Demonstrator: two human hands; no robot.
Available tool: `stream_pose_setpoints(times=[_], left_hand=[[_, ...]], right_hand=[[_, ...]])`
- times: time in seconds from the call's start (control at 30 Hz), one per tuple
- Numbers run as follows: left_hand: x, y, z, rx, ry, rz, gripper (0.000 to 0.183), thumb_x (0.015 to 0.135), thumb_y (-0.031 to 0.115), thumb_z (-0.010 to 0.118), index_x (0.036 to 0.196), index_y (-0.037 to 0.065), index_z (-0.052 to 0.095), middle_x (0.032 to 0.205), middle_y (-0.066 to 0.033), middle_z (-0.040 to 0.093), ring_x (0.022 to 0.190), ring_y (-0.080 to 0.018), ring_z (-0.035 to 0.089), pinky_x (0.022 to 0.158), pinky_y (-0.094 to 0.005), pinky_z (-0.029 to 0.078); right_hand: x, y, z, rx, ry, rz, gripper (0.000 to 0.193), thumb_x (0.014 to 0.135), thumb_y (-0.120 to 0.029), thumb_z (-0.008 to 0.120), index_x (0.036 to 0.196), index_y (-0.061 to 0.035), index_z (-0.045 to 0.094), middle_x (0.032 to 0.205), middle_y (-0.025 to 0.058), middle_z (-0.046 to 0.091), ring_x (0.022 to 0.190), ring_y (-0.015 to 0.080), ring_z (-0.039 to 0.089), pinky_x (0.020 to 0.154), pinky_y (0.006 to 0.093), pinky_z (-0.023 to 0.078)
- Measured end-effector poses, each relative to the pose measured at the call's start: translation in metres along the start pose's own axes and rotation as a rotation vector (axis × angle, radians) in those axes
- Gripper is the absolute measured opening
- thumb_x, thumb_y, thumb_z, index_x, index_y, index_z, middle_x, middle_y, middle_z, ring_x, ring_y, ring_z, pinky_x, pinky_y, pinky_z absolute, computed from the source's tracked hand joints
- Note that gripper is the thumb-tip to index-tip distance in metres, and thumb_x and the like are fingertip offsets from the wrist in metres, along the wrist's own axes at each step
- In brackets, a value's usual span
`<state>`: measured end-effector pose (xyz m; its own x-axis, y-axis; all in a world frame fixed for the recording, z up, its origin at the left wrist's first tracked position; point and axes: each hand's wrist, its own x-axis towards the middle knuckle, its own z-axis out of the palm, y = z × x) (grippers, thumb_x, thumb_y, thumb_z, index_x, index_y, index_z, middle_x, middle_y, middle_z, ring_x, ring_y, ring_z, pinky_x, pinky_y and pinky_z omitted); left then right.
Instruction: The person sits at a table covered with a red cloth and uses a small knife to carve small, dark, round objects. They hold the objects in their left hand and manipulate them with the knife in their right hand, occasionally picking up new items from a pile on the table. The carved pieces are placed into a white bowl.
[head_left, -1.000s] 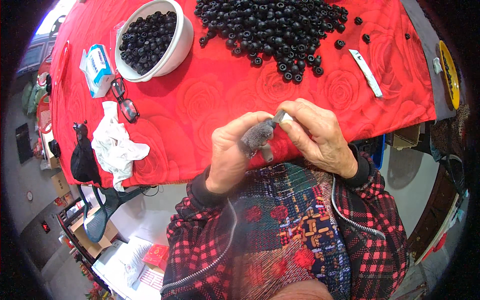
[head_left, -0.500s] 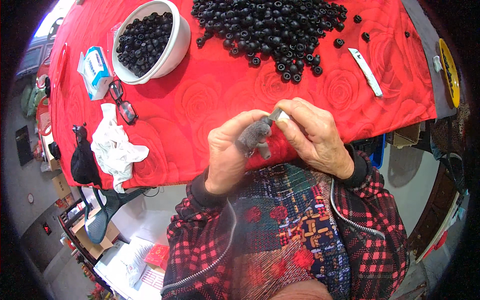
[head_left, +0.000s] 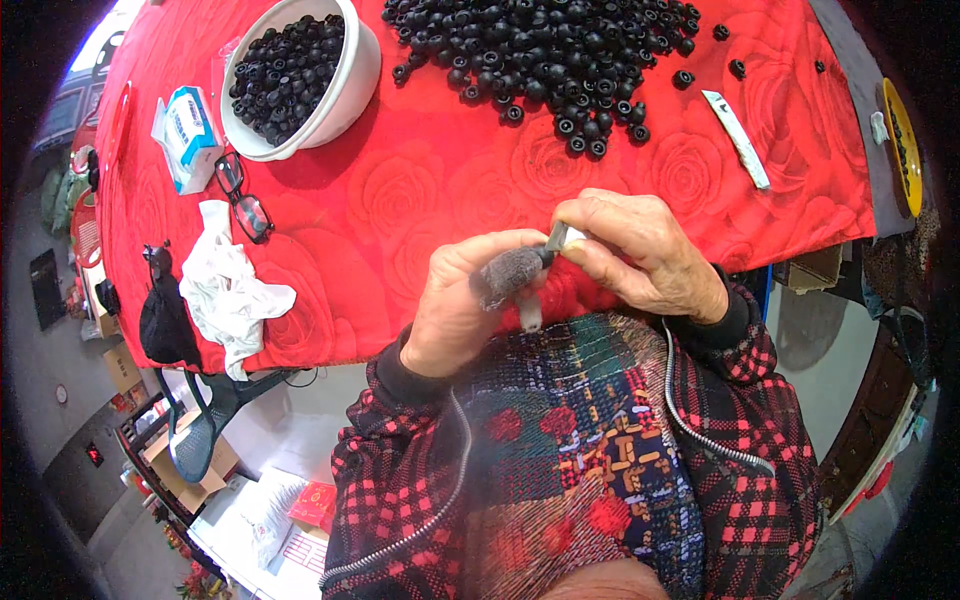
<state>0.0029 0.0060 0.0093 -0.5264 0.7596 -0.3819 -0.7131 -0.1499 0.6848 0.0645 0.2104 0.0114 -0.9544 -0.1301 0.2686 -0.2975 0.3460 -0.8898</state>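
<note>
I see the left hand (head_left: 450, 305) pinching a small dark piece (head_left: 546, 257) at its grey-covered fingers (head_left: 506, 277); beside it, the right hand (head_left: 655, 258) grips a flat metal tool (head_left: 557, 236) at that piece. Beyond both hands lie heaped black round parts (head_left: 535, 65).

A thin blade (head_left: 556, 237) looks like smooth, greyish metal; the grey covering (head_left: 508, 274) beside it is matt and fuzzy. Small black pieces (head_left: 530, 60) appear plastic, smooth with a soft gloss. The bowl (head_left: 352, 100) is smooth white plastic. The red tablecloth (head_left: 400, 200) is cloth with a slight sheen; the white cloth (head_left: 228, 285) is matt and creased. The knit top (head_left: 580, 400) looks rough and nubbly; the jacket (head_left: 740, 510) is matt cloth, its zip (head_left: 705, 443) shiny metal
</note>
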Motion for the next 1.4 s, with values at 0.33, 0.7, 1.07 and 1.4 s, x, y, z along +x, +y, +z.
stream_pose_setpoints(times=[0.33, 0.7, 1.07, 1.4], left_hand=[[0.007, -0.002, -0.004, 0.008, 0.091, 0.079, 0.023, 0.092, 0.010, 0.055, 0.108, -0.004, 0.062, 0.085, -0.0073, 0.063, 0.068, -0.0106, 0.058, 0.055, -0.0267, 0.052], [0.000, 0.001, 0.002, -0.347, 0.029, -0.078, 0.022, 0.088, -0.001, 0.055, 0.109, 0.001, 0.062, 0.090, -0.0057, 0.065, 0.070, -0.0106, 0.060, 0.059, -0.0234, 0.051], [0.019, 0.132, -0.042, 0.988, 0.780, 0.880, 0.020, 0.087, -0.003, 0.053, 0.101, 0.000, 0.067, 0.086, -0.0073, 0.067, 0.061, -0.0136, 0.060, 0.051, -0.0254, 0.047], [0.057, 0.088, -0.025, 1.359, 0.320, 0.909, 0.011, 0.078, -0.003, 0.066, 0.086, 0.003, 0.069, 0.081, -0.0058, 0.066, 0.069, -0.0126, 0.060, 0.062, -0.0269, 0.048]], right_hand=[[-0.005, -0.009, -0.009, 0.041, 0.060, -0.002, 0.019, 0.080, -0.005, 0.062, 0.098, 0.0006, 0.058, 0.077, 0.0128, 0.057, 0.066, 0.0296, 0.059, 0.056, 0.0367, 0.045], [0.011, -0.022, 0.020, -0.519, 0.121, -0.312, 0.044, 0.070, -0.017, 0.071, 0.106, 0.0052, 0.057, 0.068, 0.0060, 0.047, 0.057, 0.0208, 0.049, 0.050, 0.0347, 0.037], [-0.002, 0.001, 0.006, -0.454, 0.231, -0.098, 0.023, 0.077, -0.010, 0.067, 0.096, -0.0033, 0.055, 0.069, 0.0103, 0.050, 0.060, 0.0284, 0.054, 0.053, 0.0382, 0.042], [-0.009, 0.013, 0.005, -0.387, 0.287, -0.019, 0.027, 0.076, -0.013, 0.069, 0.098, -0.0028, 0.058, 0.072, 0.0115, 0.054, 0.063, 0.0287, 0.057, 0.055, 0.0376, 0.045]])
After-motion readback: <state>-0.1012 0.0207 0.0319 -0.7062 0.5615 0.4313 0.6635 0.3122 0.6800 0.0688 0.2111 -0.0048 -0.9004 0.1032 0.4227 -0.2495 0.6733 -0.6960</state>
